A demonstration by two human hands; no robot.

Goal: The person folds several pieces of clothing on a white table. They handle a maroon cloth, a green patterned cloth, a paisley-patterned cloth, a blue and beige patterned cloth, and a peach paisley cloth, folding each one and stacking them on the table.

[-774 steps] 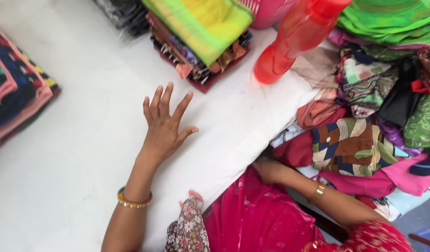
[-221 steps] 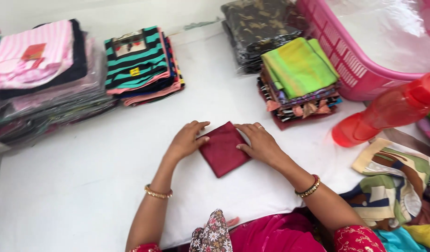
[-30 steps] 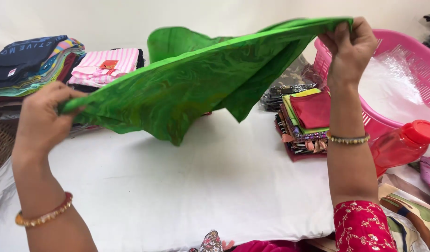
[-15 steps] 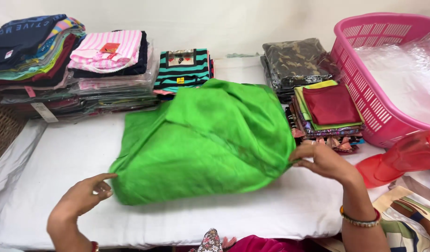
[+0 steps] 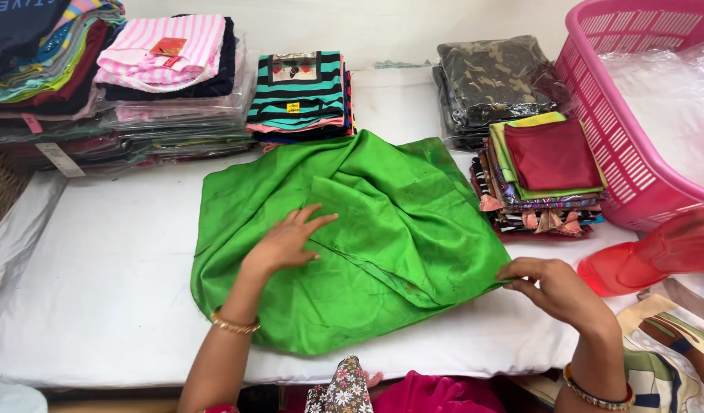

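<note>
Green cloth (image 5: 382, 229) lies spread and rumpled on the white table (image 5: 99, 283), its length running left to right; left hand (image 5: 287, 243) rests flat and open on its middle; right hand (image 5: 554, 289) pinches its right edge, beside the red bottle (image 5: 658, 256).

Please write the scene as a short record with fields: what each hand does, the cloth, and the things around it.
surface: white padded table
main item: green cloth, spread flat, wrinkled
left hand: lies flat on the green cloth, fingers spread
right hand: pinches the cloth's right edge
right of cloth: stack of folded cloths, a dark red one on top
far right: pink basket, red bottle lying on its side
back: piles of packed clothes, striped pile
</note>
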